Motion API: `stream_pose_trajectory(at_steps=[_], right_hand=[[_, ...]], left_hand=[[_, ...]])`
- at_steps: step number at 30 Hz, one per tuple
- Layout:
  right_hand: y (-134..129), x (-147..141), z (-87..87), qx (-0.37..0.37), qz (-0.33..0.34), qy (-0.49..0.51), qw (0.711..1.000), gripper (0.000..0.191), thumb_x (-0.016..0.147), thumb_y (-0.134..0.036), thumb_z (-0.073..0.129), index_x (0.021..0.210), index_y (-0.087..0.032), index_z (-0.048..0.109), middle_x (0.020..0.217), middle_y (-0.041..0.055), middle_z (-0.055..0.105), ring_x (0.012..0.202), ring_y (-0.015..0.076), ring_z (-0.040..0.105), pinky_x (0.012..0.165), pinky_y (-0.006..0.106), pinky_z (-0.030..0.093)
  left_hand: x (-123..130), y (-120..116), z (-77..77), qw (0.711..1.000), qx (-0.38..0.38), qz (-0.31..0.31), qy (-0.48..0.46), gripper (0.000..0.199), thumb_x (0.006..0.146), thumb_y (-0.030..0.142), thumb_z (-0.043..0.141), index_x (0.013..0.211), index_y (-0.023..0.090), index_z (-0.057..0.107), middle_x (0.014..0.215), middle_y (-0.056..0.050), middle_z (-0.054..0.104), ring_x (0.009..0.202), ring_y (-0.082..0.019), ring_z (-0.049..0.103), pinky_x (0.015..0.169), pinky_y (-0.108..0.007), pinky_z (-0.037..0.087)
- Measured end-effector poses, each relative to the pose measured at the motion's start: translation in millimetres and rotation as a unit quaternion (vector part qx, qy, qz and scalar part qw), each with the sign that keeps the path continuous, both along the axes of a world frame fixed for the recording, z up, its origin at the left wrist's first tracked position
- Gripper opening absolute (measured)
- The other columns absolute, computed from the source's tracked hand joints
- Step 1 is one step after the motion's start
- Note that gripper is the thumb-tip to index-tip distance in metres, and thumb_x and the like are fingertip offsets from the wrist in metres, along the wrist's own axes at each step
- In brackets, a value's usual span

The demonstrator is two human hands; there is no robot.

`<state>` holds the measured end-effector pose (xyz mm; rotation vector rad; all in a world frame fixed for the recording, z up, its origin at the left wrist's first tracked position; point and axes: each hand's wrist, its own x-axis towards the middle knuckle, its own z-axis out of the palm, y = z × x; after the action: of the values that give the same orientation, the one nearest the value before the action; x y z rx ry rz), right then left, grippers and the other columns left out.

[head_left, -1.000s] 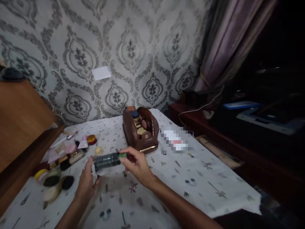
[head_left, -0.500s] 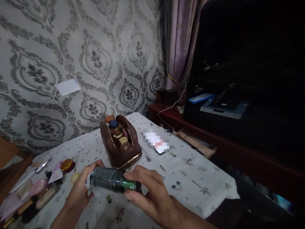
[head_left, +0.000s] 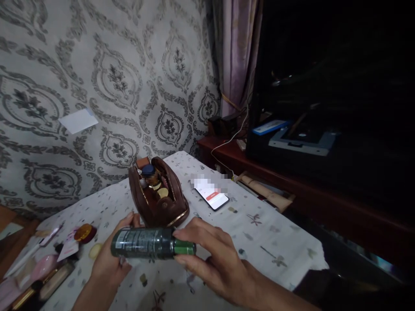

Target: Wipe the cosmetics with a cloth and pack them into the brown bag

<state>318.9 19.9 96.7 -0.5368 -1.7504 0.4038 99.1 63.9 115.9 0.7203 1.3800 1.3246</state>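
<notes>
Patterned wallpaper (head_left: 116, 82) behind, white printed tablecloth (head_left: 256, 250) below. Your dark green bottle (head_left: 139, 242) is held sideways above the cloth, near side of the brown bag (head_left: 170, 211). Your left hand (head_left: 105, 263) cups its base end, fingers partly hidden; your right hand (head_left: 215, 255) pinches the green cap (head_left: 184, 247) end, thumb against fingers. Probably stiff, smooth, a bit slippery; hold body plus neck. Count: one bottle, one open bag, one phone (head_left: 214, 201), one amber jar (head_left: 84, 233); cosmetics (head_left: 45, 268) overlap, uncountable.
</notes>
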Motion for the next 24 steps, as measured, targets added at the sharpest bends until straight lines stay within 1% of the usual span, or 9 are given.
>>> stream_pose_trajectory(at_steps=[2, 5, 7, 9, 11, 15, 17, 20, 24], right_hand=[[5, 1, 1.4, 0.008, -0.012, 0.015, 1.0, 0.028, 0.093, -0.019, 0.058, 0.12, -0.018, 0.052, 0.09, 0.0054, 0.061, 0.078, 0.0138, 0.059, 0.066, 0.025, 0.052], [15, 2, 5.9, 0.027, -0.047, 0.044, 0.998, 0.026, 0.093, -0.019, 0.057, 0.119, -0.019, 0.053, 0.086, 0.0037, 0.06, 0.075, 0.0133, 0.058, 0.064, 0.024, 0.051], [23, 3, 11.4, 0.039, -0.075, 0.047, 0.995, 0.023, 0.093, -0.02, 0.058, 0.116, -0.019, 0.054, 0.085, 0.003, 0.06, 0.074, 0.013, 0.058, 0.065, 0.024, 0.051], [33, 4, 18.5, 0.05, -0.103, 0.039, 0.993, 0.021, 0.092, -0.019, 0.059, 0.113, -0.018, 0.056, 0.085, 0.0029, 0.061, 0.075, 0.0132, 0.059, 0.067, 0.024, 0.051], [45, 5, 25.9, 0.059, -0.128, 0.026, 0.99, 0.02, 0.092, -0.019, 0.06, 0.111, -0.018, 0.056, 0.087, 0.0033, 0.063, 0.077, 0.0136, 0.06, 0.069, 0.024, 0.05], [73, 3, 37.2, 0.044, -0.141, -0.023, 0.989, 0.015, 0.094, -0.024, 0.057, 0.108, -0.019, 0.058, 0.093, 0.0043, 0.065, 0.08, 0.0144, 0.061, 0.07, 0.025, 0.048], [88, -1, 41.2, 0.023, -0.144, -0.068, 0.987, 0.014, 0.094, -0.025, 0.056, 0.107, -0.02, 0.058, 0.095, 0.0049, 0.065, 0.081, 0.0155, 0.061, 0.071, 0.026, 0.046], [114, -10, 47.8, 0.001, -0.149, -0.15, 0.977, 0.015, 0.094, -0.024, 0.055, 0.107, -0.018, 0.057, 0.099, 0.0069, 0.064, 0.084, 0.0176, 0.061, 0.072, 0.027, 0.044], [150, -26, 58.3, -0.003, -0.122, -0.247, 0.961, 0.012, 0.092, -0.021, 0.056, 0.103, -0.018, 0.056, 0.093, 0.0061, 0.064, 0.083, 0.0192, 0.06, 0.072, 0.027, 0.04]], left_hand=[[3, 3, 0.8, 1.0, -0.005, 0.004, -0.002, 0.017, 0.067, 0.021, 0.068, 0.083, 0.019, 0.065, 0.063, 0.004, 0.064, 0.038, -0.006, 0.045, 0.037, -0.016, 0.04], [10, 11, 0.3, 0.997, 0.003, -0.072, 0.003, 0.029, 0.06, 0.025, 0.071, 0.087, 0.018, 0.065, 0.049, 0.009, 0.05, 0.031, -0.002, 0.023, 0.03, -0.014, 0.023], [11, 17, -0.2, 0.993, 0.033, -0.104, 0.041, 0.035, 0.055, 0.031, 0.074, 0.085, 0.017, 0.064, 0.044, 0.011, 0.041, 0.033, -0.002, 0.022, 0.032, -0.014, 0.019], [9, 24, 0.6, 0.982, 0.072, -0.09, 0.148, 0.035, 0.058, 0.039, 0.073, 0.083, 0.018, 0.062, 0.045, 0.01, 0.042, 0.035, -0.005, 0.03, 0.034, -0.015, 0.024], [3, 29, 3.3, 0.934, 0.123, -0.093, 0.321, 0.033, 0.069, 0.047, 0.065, 0.087, 0.019, 0.063, 0.05, 0.008, 0.049, 0.041, -0.009, 0.043, 0.042, -0.019, 0.034], [-9, 35, 9.1, 0.734, 0.182, -0.185, 0.628, 0.037, 0.088, 0.041, 0.043, 0.115, 0.027, 0.064, 0.056, 0.005, 0.058, 0.049, -0.016, 0.055, 0.053, -0.025, 0.038], [-11, 36, 8.7, 0.662, 0.176, -0.195, 0.702, 0.039, 0.091, 0.038, 0.037, 0.121, 0.029, 0.06, 0.053, 0.005, 0.058, 0.044, -0.017, 0.053, 0.049, -0.025, 0.035], [-13, 36, 2.6, 0.614, 0.212, -0.184, 0.737, 0.038, 0.093, 0.034, 0.035, 0.121, 0.027, 0.059, 0.057, 0.004, 0.062, 0.041, -0.016, 0.052, 0.048, -0.026, 0.034], [-17, 39, -7.3, 0.595, 0.287, -0.168, 0.732, 0.033, 0.093, 0.03, 0.037, 0.118, 0.024, 0.058, 0.063, 0.004, 0.068, 0.043, -0.015, 0.058, 0.05, -0.025, 0.038]])
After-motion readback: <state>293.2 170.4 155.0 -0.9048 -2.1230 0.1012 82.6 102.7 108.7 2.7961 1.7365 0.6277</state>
